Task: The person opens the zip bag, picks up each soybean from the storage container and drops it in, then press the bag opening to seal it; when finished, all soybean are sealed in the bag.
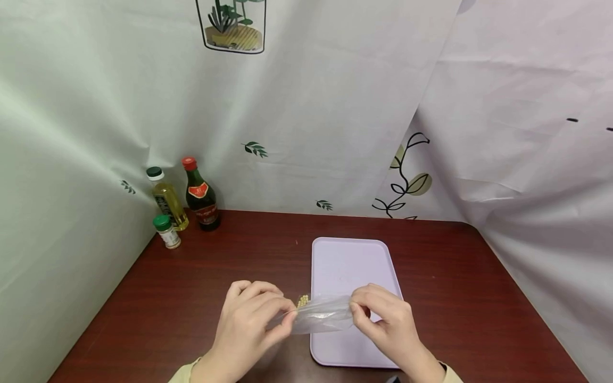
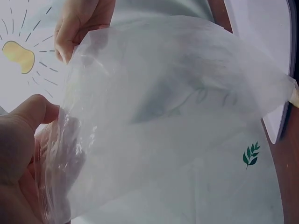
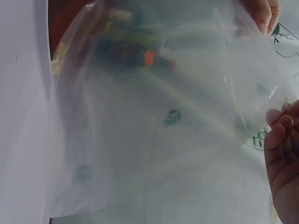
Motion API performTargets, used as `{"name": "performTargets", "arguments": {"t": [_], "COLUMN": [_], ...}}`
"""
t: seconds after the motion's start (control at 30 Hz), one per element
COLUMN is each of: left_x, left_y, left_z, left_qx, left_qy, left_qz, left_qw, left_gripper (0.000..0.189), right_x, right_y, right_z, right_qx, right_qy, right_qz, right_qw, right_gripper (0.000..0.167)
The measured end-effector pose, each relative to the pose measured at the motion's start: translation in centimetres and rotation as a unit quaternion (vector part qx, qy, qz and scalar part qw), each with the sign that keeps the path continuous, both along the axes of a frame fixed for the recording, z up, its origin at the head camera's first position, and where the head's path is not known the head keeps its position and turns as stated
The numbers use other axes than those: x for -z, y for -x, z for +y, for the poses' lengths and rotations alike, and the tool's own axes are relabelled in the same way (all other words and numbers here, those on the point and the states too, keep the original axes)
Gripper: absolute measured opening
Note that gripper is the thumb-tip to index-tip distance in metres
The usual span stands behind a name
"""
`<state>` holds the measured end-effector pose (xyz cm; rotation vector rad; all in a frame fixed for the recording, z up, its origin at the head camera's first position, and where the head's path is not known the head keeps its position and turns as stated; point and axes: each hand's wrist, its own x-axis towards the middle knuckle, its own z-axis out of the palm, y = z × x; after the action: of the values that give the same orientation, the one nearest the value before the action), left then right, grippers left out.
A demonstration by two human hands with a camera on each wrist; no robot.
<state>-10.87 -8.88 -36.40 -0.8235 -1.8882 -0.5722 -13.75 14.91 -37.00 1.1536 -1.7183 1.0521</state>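
A thin clear plastic bag [image 1: 328,318] is stretched between my two hands over the left part of a pale lilac board [image 1: 351,266]. My left hand [image 1: 254,319] pinches one side of its upper edge between thumb and fingers. On the other side, the thumb and fingers of my right hand [image 1: 387,322] pinch that edge. Small round pale-yellow beans [image 1: 303,301] show at the bag's far lower end, partly hidden behind it. In the left wrist view the bag [image 2: 163,121] hangs wide and see-through; the right wrist view shows its side [image 3: 140,130] close up.
At the back left of the dark red-brown table [image 1: 249,244] stand an oil bottle [image 1: 168,202], a dark green bottle with red cap [image 1: 202,197] and a green-capped shaker [image 1: 167,234]. White printed cloth [image 1: 325,106] walls the table in behind and on both sides.
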Motion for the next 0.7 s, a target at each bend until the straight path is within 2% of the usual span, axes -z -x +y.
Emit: {"name": "performTargets", "arguments": {"t": [0.43,0.7], "left_x": [-0.7,-0.7], "left_y": [0.2,0.2], "left_z": [-1.2,-1.8], "left_qx": [-0.002,-0.003], "left_qy": [0.026,0.019], "left_qz": [0.004,-0.006], "left_qw": [0.9996,0.9998], "left_gripper": [0.028,0.028], "right_x": [-0.7,-1.1], "right_y": [-0.2,-0.3], "right_z": [0.6,0.9], "right_qx": [0.024,0.033], "right_qy": [0.005,0.006], "right_qz": [0.004,0.005], "right_qw": [0.9997,0.9994], "right_gripper": [0.025,0.025]}}
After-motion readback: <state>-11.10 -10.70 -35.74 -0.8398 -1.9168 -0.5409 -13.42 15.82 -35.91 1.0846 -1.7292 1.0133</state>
